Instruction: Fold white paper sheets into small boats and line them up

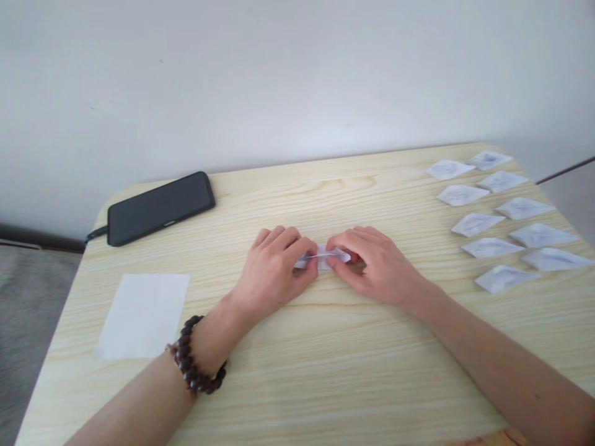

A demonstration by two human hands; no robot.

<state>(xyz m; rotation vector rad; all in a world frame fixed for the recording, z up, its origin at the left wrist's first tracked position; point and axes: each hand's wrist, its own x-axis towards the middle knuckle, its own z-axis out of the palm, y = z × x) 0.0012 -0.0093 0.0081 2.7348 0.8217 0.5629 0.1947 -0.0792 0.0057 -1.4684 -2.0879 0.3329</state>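
A small folded piece of white paper (pixel 324 256) lies at the middle of the light wooden table (pixel 297 371). My left hand (pixel 274 267) pinches its left end, fingers curled over it, with a dark bead bracelet (pixel 195 365) on the wrist. My right hand (pixel 374 263) pinches the right end, fingers closed on the fold. Both hands rest on the tabletop and cover most of the paper.
A flat white sheet (pixel 143 316) lies at the near left. A black phone (pixel 160 207) with a cable sits at the far left corner. Several folded paper shapes (pixel 502 217) lie in two rows at the right. A pale wall stands behind the table.
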